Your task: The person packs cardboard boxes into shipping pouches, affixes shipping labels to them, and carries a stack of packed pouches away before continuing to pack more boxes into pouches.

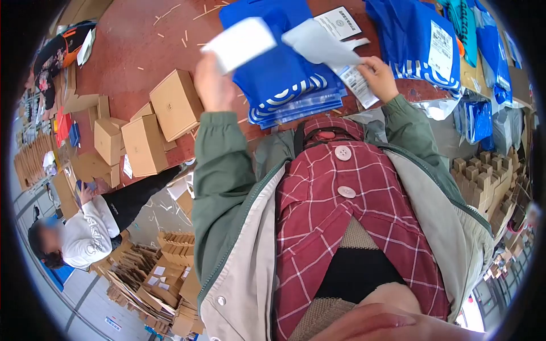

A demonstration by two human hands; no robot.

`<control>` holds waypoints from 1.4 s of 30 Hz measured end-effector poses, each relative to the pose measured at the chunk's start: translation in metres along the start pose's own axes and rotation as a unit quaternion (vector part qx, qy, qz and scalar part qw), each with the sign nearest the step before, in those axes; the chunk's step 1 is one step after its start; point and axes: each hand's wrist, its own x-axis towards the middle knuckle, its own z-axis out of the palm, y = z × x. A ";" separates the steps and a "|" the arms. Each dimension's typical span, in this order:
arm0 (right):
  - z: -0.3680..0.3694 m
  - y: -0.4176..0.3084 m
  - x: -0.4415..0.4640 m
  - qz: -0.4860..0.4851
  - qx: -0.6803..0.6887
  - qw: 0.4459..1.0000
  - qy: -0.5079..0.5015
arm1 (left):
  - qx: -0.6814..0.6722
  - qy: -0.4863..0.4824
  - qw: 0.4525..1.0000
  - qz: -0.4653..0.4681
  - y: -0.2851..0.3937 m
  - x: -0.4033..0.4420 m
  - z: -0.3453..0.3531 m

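My left hand (215,85), smeared by motion, is closed on the edge of a blank white label (242,44). This label is lifted over a stack of blue plastic mailing bags (284,71) with white curved lines. To the right, my right hand (378,79) pinches a strip of printed labels (354,85) at its edge. Joined to or overlapping the strip is a pale grey backing sheet (321,42), partly curled; I cannot tell which. Behind it, another printed label (338,24) with a barcode lies at the top of the stack.
More blue bags (415,40) with a shipping label lie at the right. Brown cardboard boxes (176,105) stand on the red table (128,45) at the left, near scattered thin strips. A co-worker in a white top (88,236) handles something at the far left.
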 end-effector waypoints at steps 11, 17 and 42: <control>-0.026 -0.051 0.148 -0.113 -0.030 0.954 0.276 | 0.631 -0.235 0.694 0.255 -0.076 -0.120 0.023; 0.017 -0.079 0.115 -0.257 -0.180 0.895 0.316 | 0.594 -0.218 0.742 0.219 -0.077 -0.057 0.018; -0.242 -0.013 -0.052 0.214 0.350 0.863 0.295 | 0.173 -0.225 0.952 -0.115 -0.031 -0.092 0.021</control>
